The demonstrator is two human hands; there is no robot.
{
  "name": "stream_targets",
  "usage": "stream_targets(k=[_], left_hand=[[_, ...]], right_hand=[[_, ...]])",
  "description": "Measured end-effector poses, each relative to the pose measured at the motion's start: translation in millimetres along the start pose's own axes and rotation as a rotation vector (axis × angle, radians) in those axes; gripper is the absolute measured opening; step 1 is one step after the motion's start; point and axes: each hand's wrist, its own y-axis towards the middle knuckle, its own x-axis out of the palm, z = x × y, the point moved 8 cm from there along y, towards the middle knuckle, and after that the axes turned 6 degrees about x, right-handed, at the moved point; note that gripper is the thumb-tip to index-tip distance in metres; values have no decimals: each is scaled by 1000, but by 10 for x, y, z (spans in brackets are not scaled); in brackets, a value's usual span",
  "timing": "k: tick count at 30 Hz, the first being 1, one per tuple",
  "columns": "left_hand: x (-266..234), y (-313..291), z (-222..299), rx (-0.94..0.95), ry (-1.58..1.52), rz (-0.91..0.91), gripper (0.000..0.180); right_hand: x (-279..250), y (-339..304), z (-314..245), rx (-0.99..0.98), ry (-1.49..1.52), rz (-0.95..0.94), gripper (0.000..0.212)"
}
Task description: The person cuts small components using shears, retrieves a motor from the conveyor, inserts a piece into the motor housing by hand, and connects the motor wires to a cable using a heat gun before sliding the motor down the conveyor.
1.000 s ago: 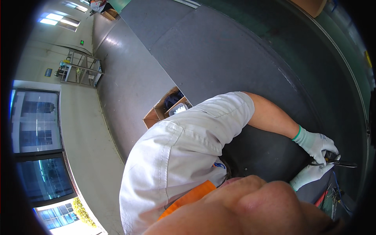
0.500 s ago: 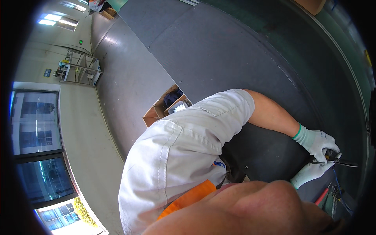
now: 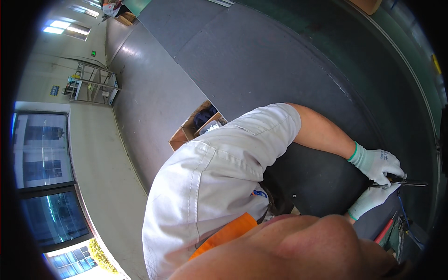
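Observation:
My left hand (image 3: 379, 164), in a white glove with a green cuff, closes round a dark hand tool (image 3: 414, 184) with a long thin end pointing right. Its exact kind is hard to make out. Just below, my right hand (image 3: 371, 201), gloved the same way, is closed close against it, fingertips partly hidden. A thin blue wire (image 3: 404, 207) runs down from the right hand's fingers. Below the hands lie a red-handled tool (image 3: 385, 231) and a metal tool (image 3: 400, 238) beside the wire.
A dark grey work surface (image 3: 261, 51) stretches up and left past my arm. At its left edge stands a cardboard box (image 3: 179, 138) holding dark cloth and a pale container. Farther off are a metal cart (image 3: 95, 86), windows (image 3: 44, 149) and another person (image 3: 112, 8).
The tool's thin end has swung slightly upward, and my left hand has closed further over it. My right hand has shifted a little upward too.

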Motion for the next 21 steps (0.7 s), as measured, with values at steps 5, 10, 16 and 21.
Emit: stream_targets(k=[5, 10, 16, 21], left_hand=[[-38, 8, 39, -25, 12, -20, 52], [-110, 0, 18, -23, 57, 60, 50], [-116, 13, 8, -32, 137, 64, 51], [-117, 4, -33, -43, 144, 80, 52]], right_hand=[[19, -8, -112, 28, -7, 51, 60], [-21, -31, -511, 9, -124, 101, 57], [-39, -15, -110, 260, -41, 59, 43], [6, -37, -113, 294, -79, -16, 39]])
